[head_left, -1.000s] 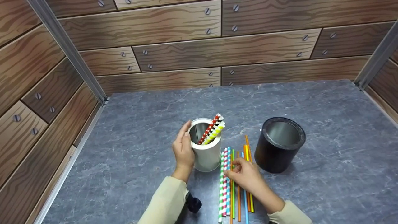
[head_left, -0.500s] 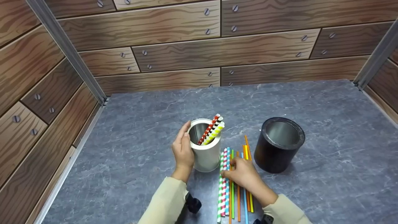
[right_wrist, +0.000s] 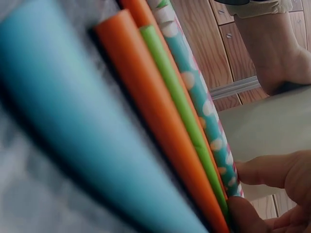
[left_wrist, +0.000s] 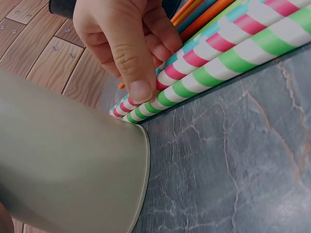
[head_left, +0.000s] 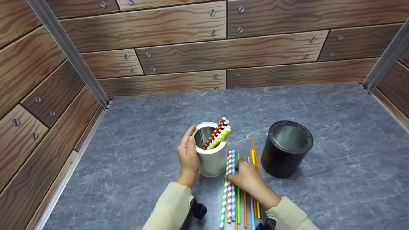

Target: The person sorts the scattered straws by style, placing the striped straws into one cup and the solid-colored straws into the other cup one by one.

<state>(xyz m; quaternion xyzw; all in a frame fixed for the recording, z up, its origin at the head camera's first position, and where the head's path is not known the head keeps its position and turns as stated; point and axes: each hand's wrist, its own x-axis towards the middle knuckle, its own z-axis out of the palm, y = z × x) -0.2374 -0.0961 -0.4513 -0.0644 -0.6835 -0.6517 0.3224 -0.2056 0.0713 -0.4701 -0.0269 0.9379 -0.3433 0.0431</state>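
My left hand rests against the left side of a white can, its fingers lying nearly straight along the wall. Red, black and yellow patterned paper straws lean out of that can to the right. My right hand pinches thick paper straws on the table between thumb and fingers: a green-striped straw, a pink-striped straw and a teal dotted straw. In the left wrist view the thumb presses over the striped ones. The right hand hides their middle in the head view.
Thin plain straws lie right of the paper ones: green, orange, blue and yellow. A black can stands further right. Wood-patterned panels wall in the marbled grey table.
My right hand has moved left across the paper straws, and its thumb has reached the green-striped one. That straw's near end has swung left. The left hand and both cans stay put.
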